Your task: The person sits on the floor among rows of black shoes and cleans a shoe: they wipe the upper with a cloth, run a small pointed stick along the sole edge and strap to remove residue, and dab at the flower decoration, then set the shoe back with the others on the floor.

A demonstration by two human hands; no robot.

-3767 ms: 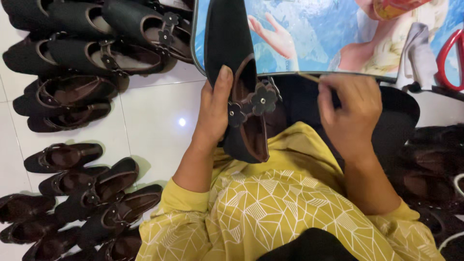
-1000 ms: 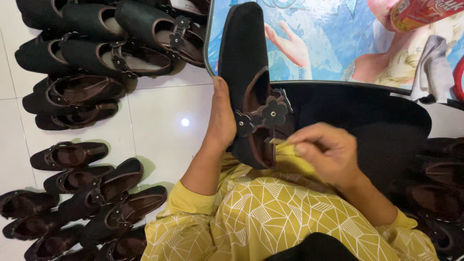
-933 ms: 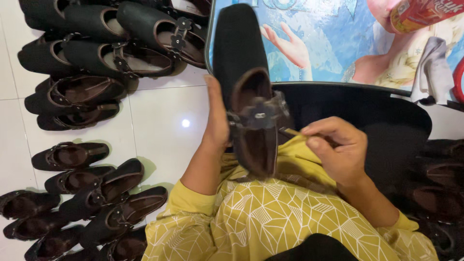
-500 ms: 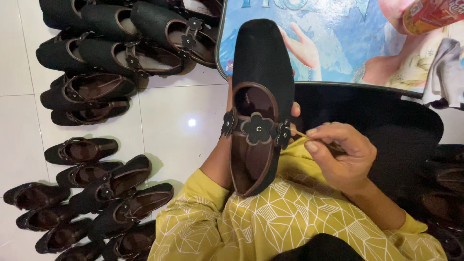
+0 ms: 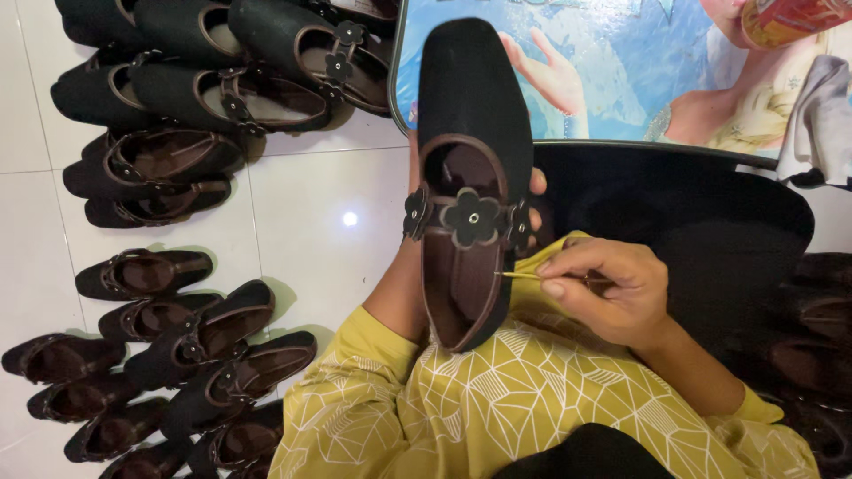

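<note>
White floor tiles (image 5: pixel 311 204) are lined with finished dark shoes (image 5: pixel 177 168). Over the lap, a black square-toed shoe with brown flower strap (image 5: pixel 470 213) is gripped from behind by the left hand (image 5: pixel 532 191); a thin stick (image 5: pixel 524 276), pinched in the right hand (image 5: pixel 608 293), is touched to its brown rim, apparently trimming work needing steady pressure.

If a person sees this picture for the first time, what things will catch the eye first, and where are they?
First, the black shoe with brown lining and flower strap, held upright in the centre by the left hand behind it. Beside its right edge, the right hand pinches a thin stick against the rim. On the white floor at left lie many similar shoes, and a bright blue picture board stands at the top.
</note>
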